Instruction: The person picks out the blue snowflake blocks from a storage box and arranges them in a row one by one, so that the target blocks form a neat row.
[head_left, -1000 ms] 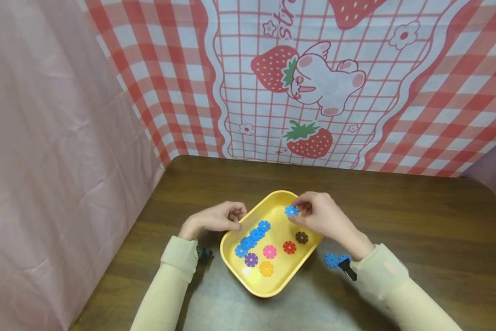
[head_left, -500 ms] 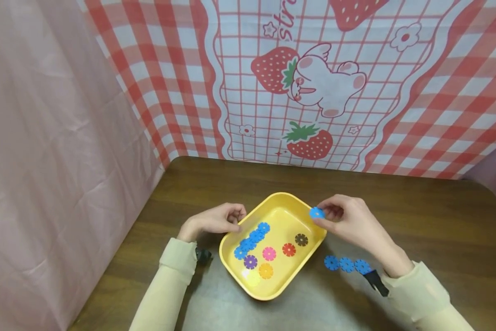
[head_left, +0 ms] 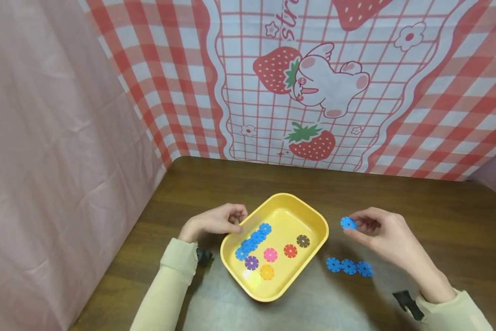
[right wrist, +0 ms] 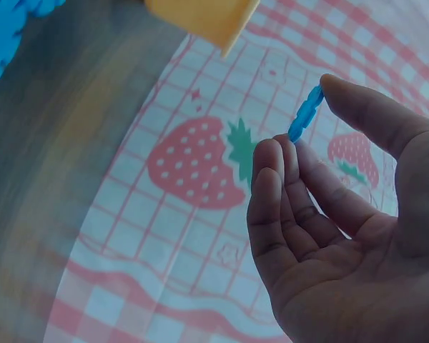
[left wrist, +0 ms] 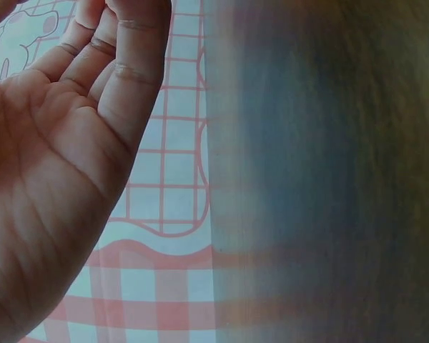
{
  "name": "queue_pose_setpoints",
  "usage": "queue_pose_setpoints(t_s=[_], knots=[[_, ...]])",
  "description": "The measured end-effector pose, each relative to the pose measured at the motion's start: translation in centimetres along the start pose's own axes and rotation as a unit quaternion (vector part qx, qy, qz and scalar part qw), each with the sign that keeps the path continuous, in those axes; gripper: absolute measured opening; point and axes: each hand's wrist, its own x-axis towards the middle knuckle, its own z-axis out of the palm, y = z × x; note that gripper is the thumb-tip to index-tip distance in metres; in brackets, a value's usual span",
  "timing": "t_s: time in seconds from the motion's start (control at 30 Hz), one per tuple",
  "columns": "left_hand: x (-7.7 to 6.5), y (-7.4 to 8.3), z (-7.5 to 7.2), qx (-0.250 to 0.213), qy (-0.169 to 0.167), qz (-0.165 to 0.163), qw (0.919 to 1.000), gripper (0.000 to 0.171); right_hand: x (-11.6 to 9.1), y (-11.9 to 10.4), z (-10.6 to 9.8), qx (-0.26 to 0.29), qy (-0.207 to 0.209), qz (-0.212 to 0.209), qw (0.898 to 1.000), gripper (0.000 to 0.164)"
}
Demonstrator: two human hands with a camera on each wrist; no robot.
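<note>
In the head view, a yellow tray (head_left: 305, 276) holds a slanting row of overlapping blue snowflake discs (head_left: 256, 238) and single discs in other colours. My left hand (head_left: 214, 218) is at its left rim, thumb on the edge and fingers bent beside it; the left wrist view shows the palm but not the fingertips. Right of the tray, my right hand (head_left: 386, 232) pinches a blue snowflake disc (head_left: 348, 223) between thumb and fingertips. That disc appears edge-on in the right wrist view. Below it, a row of three blue discs (head_left: 349, 266) lies on the table.
The brown wooden table (head_left: 446, 220) meets a red checked strawberry cloth (head_left: 314, 82) at the back. Pink fabric (head_left: 65, 161) hangs at the left. Inside the tray lie purple (head_left: 251, 263), orange (head_left: 266, 272), pink (head_left: 270, 254), red (head_left: 290, 250), brown (head_left: 303, 241) and yellow (head_left: 253, 278) discs.
My right hand has carried the blue disc from inside the tray out over its right rim, above the table. The row of three blue discs has come fully into view. My left hand stays put.
</note>
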Motion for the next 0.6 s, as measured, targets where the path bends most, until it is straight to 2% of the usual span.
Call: queue_pose_setpoints(t_s=[0.17, 0.4, 0.6], knots=[[0.0, 0.0, 0.1, 0.001, -0.001, 0.003, 1.0000, 0.017, -0.8, 1.0, -0.9, -0.003, 0.016, 0.008, 1.000, 0.027], [-0.1, 0.0, 0.1, -0.003, -0.003, 0.005, 1.0000, 0.017, -1.8, 1.9, -1.8, -0.020, 0.006, 0.013, 1.000, 0.027], [0.0, 0.1, 0.0, -0.001, -0.003, 0.003, 1.0000, 0.017, -1.9, 3.5, -3.4, -0.014, 0.005, -0.023, 1.000, 0.029]])
